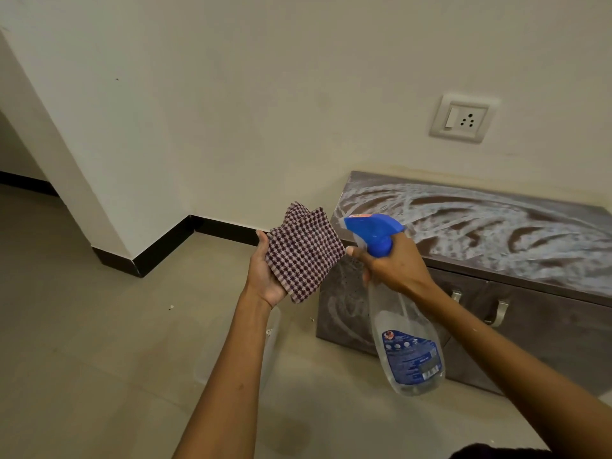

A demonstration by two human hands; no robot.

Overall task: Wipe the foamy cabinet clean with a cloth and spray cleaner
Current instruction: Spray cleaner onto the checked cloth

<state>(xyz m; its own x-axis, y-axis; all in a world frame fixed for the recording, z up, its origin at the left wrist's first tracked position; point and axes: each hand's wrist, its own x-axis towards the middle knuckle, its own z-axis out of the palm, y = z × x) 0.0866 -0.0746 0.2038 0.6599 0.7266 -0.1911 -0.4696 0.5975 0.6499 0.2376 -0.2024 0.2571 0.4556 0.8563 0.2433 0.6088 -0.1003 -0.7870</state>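
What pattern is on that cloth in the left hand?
The cloth has a small maroon-and-white check, seen clearly in the head view; the left hand holds it.

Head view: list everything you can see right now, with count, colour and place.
cabinet: one, grey-brown, against the wall at right
foam: white swirls, over the cabinet top and left end
handles: two, silver, cabinet front
socket: one, white, wall above cabinet
skirting: black, foot of wall
floor: beige tiles
cloth: one, maroon-and-white checked, in left hand
spray bottle: one, clear with blue head, in right hand
hands: two; left holds cloth, right grips bottle neck
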